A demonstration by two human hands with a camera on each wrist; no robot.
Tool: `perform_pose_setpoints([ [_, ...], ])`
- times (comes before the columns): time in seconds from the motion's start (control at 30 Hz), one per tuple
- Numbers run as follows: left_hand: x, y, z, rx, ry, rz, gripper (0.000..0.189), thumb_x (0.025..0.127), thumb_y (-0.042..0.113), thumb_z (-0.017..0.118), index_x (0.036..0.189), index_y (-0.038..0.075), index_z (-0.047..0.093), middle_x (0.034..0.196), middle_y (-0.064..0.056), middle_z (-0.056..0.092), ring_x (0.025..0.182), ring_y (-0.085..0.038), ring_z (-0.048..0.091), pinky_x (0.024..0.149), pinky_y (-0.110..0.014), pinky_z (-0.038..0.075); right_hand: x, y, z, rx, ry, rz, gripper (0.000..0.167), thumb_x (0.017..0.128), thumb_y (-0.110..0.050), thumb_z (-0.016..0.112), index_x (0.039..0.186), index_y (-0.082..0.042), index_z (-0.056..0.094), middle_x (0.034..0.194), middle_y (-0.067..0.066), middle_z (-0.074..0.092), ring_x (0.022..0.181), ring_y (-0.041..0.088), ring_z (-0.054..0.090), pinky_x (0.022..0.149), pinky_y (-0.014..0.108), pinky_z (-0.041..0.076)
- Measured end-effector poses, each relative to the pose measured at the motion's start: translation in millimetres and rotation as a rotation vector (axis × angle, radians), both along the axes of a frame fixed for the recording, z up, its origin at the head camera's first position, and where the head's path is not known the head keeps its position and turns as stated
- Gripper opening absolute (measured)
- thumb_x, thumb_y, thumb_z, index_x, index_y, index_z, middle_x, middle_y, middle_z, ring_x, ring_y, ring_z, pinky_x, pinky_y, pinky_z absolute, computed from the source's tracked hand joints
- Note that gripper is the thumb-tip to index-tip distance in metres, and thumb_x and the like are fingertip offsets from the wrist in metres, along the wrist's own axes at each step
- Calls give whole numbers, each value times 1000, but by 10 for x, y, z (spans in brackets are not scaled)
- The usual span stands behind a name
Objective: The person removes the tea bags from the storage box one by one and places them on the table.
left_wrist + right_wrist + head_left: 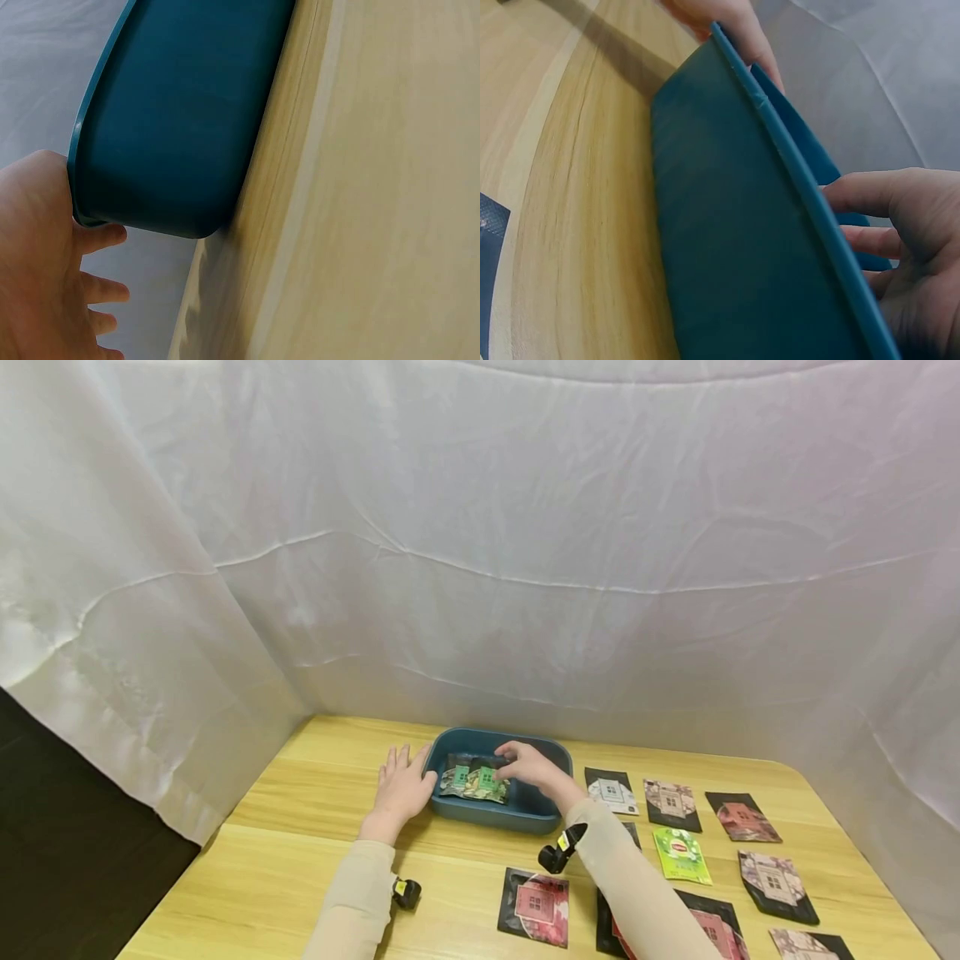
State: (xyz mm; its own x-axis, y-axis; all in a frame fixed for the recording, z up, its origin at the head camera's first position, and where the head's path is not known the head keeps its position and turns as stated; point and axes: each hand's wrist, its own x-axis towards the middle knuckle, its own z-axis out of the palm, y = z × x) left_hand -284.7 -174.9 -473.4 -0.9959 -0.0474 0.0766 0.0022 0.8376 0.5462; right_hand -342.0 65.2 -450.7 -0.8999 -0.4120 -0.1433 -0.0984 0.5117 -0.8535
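Observation:
A dark teal plastic bin (480, 815) stands on the wooden table near the back. Inside it, toward the left, two black tea sachets with green labels lie side by side: a left sachet (454, 777) and a right sachet (487, 783). My left hand (401, 789) rests at the bin's left end, fingers spread outside and thumb by the rim (75, 150). Over the bin's interior is my right hand (531, 767), its fingers loosely bent beside the right sachet. In the right wrist view, these fingers (870, 191) dip behind the near wall, which hides their tips; no sachet shows between them.
Right of the bin lie several sachets, among them a white-labelled one (611, 791), a pink-labelled one (671, 804), a red-labelled one (742, 817) and a bright green Lipton packet (681, 855). A red sachet (534, 906) lies in front. Pale curtains (525, 568) surround the table.

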Motion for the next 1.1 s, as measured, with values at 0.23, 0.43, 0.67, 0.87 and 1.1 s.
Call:
perform_pose_setpoints([
  [0.23, 0, -2, 8, 13, -2, -2, 58, 97, 33, 41, 153, 21, 33, 161, -21, 19, 151, -44, 3, 119, -65, 8, -30, -62, -58, 17, -2, -5, 57, 81, -9, 72, 133, 0, 53, 143, 26, 44, 133, 43, 42, 105, 56, 41],
  [0.43, -7, -3, 14, 14, 4, 0, 58, 97, 32, 42, 153, 20, 34, 161, -22, 19, 151, -44, 3, 119, -65, 8, -73, -100, -109, 55, 5, 43, 66, 79, -8, 73, 139, -1, 47, 147, 27, 41, 135, 43, 41, 104, 54, 43],
  [0.67, -4, -4, 17, 12, 4, 1, 57, 97, 32, 42, 153, 20, 34, 161, -22, 19, 151, -44, 3, 119, -65, 9, -65, -147, -120, 180, 57, 88, 87, 75, -13, 78, 150, -11, 35, 149, 22, 41, 140, 47, 31, 107, 63, 34],
  [0.87, -7, 7, 6, 4, 1, -2, 58, 97, 32, 42, 153, 20, 34, 161, -22, 20, 151, -44, 2, 119, -65, 9, -50, -201, -130, 275, 100, 96, 96, 74, -15, 80, 154, -17, 28, 153, 21, 35, 140, 47, 27, 108, 64, 31],
  [1.1, -17, 0, -8, 0, 12, 2, 58, 97, 32, 42, 152, 20, 35, 161, -22, 20, 150, -44, 5, 119, -65, 9, -17, -245, -121, 353, 118, 85, 96, 74, -10, 80, 154, -19, 29, 151, 23, 31, 131, 41, 30, 101, 57, 39],
])
